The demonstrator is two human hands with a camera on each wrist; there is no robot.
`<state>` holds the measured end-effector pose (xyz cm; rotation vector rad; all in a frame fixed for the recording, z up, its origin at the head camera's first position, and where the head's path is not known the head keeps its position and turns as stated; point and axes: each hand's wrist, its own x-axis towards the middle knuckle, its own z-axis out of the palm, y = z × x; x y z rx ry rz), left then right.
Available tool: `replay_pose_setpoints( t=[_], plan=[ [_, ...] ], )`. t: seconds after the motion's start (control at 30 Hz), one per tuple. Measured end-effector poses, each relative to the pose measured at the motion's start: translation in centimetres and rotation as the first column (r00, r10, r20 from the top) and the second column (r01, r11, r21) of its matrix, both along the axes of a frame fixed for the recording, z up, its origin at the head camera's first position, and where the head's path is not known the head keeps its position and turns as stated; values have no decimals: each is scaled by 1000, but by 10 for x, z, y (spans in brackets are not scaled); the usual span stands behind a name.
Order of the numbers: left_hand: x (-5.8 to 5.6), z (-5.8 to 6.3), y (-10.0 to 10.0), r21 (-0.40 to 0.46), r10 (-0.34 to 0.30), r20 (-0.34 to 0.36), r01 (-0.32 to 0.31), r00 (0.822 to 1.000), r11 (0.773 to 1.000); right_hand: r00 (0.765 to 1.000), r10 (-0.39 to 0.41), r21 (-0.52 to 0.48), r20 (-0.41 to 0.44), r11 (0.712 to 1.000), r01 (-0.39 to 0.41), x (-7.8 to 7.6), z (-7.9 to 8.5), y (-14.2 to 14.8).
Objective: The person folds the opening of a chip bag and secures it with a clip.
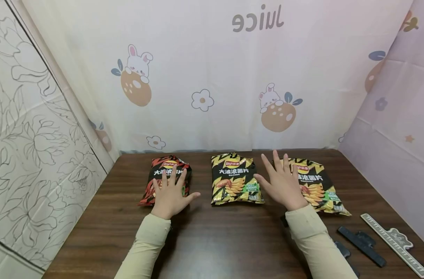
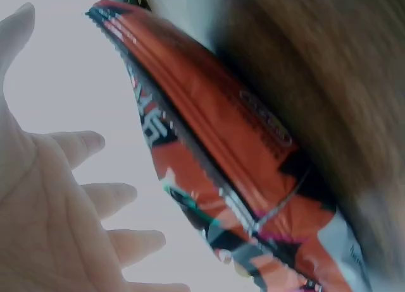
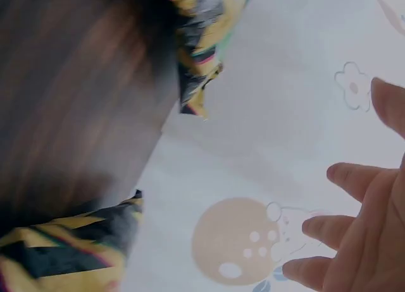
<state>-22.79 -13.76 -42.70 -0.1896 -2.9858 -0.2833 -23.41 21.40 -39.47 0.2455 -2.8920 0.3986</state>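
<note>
Pale printed curtain point(image 1: 203, 58), with rabbits, oranges and reversed "Juice" lettering, backs a dark wood-grain desk point(image 1: 218, 236). Both grips are wide and hold nothing. The left grip point(image 1: 170, 195) spreads over the red Lay's wavy potato-chip bag point(image 1: 157, 170), covering its lower middle; the left wrist view shows a gap between fingers and bag. The right grip point(image 1: 283, 184), also with fingers fanned, spans the space between the middle yellow Lay's bag point(image 1: 234, 180) and the right-hand yellow Lay's bag point(image 1: 314, 186), overlapping the latter's left edge in the head view. Such spread fingers suit hovering rather than grasping.

All three bags lie flat, fronts upward and logos toward the back, probably because pillow packs rest most steadily so; the spacing leaves each one separately reachable. Farther out, at the right, lie a pale ruler-like clip point(image 1: 393, 244), a black clip point(image 1: 361, 246) and a second black clip point(image 1: 343, 250) partly hidden by the right sleeve point(image 1: 316, 240), presumably set aside yet within reach.
</note>
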Motion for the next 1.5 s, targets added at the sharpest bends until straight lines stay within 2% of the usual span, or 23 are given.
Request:
replay_pose_setpoints(
  t=[0.1,0.3,0.53,0.67,0.87,1.07,1.27,1.5],
  plan=[
    [-1,4,-4,11,-13,-15,13,1000,1000,1000,6,-3,6,1000,-6,-3,8,-7],
    [-3,12,-13,60,-37,-90,43,995,997,999,52,-15,12,999,-52,-9,22,-28],
    [-3,18,-28,139,-49,-146,69,988,988,989,137,-62,-60,988,-141,-18,32,-59],
    [-5,18,-40,194,-31,-135,57,990,979,982,168,-134,-83,975,-178,-24,33,-76],
    [-10,16,-55,283,8,-65,11,998,959,977,204,-242,-57,947,-212,-34,30,-98],
    [-12,15,-68,381,54,-37,-36,998,924,972,234,-328,11,919,-217,-40,26,-120],
    [-18,9,-79,465,87,-16,-69,996,883,959,272,-422,83,881,-213,-45,20,-143],
    [-26,3,-91,558,121,5,-103,993,824,949,282,-487,143,854,-181,-52,10,-166]
  ],
)
